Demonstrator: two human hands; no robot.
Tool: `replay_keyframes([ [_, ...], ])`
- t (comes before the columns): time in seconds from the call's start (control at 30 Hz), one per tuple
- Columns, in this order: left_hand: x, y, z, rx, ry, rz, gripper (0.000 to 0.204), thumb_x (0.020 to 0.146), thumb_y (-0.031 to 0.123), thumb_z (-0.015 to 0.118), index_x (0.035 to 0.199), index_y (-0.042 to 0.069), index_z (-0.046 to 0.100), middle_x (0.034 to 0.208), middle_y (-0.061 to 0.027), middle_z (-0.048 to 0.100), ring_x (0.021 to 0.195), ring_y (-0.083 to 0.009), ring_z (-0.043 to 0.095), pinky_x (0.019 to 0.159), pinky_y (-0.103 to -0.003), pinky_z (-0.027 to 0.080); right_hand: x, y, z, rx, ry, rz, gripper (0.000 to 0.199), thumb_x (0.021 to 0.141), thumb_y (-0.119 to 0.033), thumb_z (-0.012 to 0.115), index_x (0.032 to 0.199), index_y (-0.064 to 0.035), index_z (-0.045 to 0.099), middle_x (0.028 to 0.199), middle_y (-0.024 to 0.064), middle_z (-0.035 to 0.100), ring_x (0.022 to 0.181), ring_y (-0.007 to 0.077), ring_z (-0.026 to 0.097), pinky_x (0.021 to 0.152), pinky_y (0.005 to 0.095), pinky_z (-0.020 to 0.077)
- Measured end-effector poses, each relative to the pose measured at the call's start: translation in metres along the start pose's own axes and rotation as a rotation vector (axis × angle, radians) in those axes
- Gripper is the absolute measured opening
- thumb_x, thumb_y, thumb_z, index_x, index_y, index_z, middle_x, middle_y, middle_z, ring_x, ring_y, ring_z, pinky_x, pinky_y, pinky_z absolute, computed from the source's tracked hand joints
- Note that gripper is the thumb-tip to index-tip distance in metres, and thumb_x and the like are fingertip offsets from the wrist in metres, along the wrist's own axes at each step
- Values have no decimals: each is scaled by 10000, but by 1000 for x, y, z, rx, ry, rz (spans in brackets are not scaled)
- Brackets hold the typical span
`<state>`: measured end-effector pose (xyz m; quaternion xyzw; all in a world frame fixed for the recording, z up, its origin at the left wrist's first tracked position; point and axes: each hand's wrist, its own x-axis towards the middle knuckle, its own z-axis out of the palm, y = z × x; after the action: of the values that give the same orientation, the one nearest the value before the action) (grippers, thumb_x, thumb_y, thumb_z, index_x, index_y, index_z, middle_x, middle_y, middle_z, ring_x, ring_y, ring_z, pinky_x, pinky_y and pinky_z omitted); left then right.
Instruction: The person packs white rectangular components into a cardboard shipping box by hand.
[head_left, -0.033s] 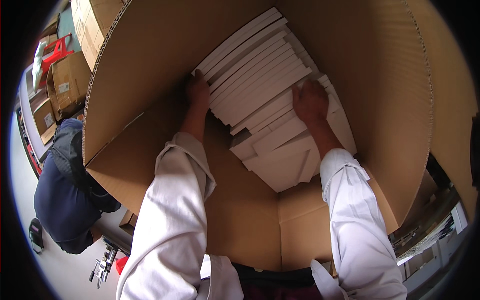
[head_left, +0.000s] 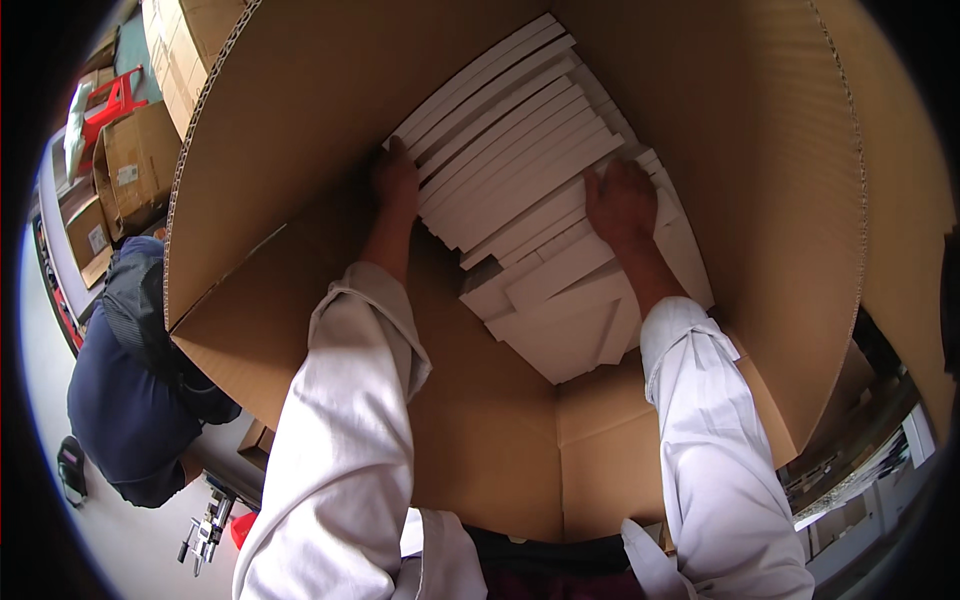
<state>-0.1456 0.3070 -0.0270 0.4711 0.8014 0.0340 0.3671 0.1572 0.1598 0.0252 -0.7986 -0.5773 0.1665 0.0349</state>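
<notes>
Both my arms reach down into a large brown cardboard box (head_left: 480,420). Inside lies a row of thin white flat boxes (head_left: 510,150), packed on edge side by side. Several more white pieces (head_left: 560,320) lie tilted and overlapping at the near end. My left hand (head_left: 398,182) is closed at the left end of the row, thumb on the white edges; its other fingers are in shadow. On the right side my right hand (head_left: 622,203) curls over the white flat boxes, its fingertips partly hidden behind the knuckles.
The carton's tall walls rise around my arms. Left of it, a person in dark blue clothing (head_left: 130,390) bends over, near brown cartons (head_left: 140,165) and a red stool (head_left: 115,105). A metal tool (head_left: 207,530) sits at lower left. Shelving (head_left: 850,480) stands at lower right.
</notes>
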Motion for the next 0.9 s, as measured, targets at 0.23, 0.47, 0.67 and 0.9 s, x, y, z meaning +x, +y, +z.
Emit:
replay_keyframes([
  [0.23, 9, -12, -10, -226, -36, -125, 740, 1036, 580, 394, 1403, -51, 512, 1384, -212, 577, 1295, -299, 543, 1069, -383, 408, 3, -7, -2, -76, -92, 19, 394, 977, -413, 560, 932, -24, 608, 970, 188, 618, 942, 355, 617, 846, 466, 495],
  [0.47, -12, -35, -9, 60, 118, 54, 530, 1043, 441, 417, 1232, 3, 649, 1190, -236, 675, 1124, -375, 643, 992, -430, 472, 0, 0, 6, -68, -2, -2, 404, 984, -423, 545, 932, -28, 611, 943, 192, 624, 921, 363, 622, 830, 476, 496],
  [0.67, -37, -36, -6, 90, 82, 189, 424, 995, 395, 563, 1088, 3, 696, 1123, -195, 711, 976, -343, 698, 892, -418, 519, 3, -6, -3, 54, -32, 23, 376, 965, -392, 588, 913, -20, 604, 925, 195, 631, 910, 374, 620, 827, 491, 494],
  [0.9, -69, -20, 8, -468, 37, -287, 586, 1012, 503, 508, 1327, 18, 594, 1313, -178, 633, 1176, -298, 623, 958, -374, 484, -2, 8, 1, -8, 0, 20, 378, 953, -392, 602, 917, -15, 616, 938, 196, 634, 926, 371, 623, 825, 487, 496],
])
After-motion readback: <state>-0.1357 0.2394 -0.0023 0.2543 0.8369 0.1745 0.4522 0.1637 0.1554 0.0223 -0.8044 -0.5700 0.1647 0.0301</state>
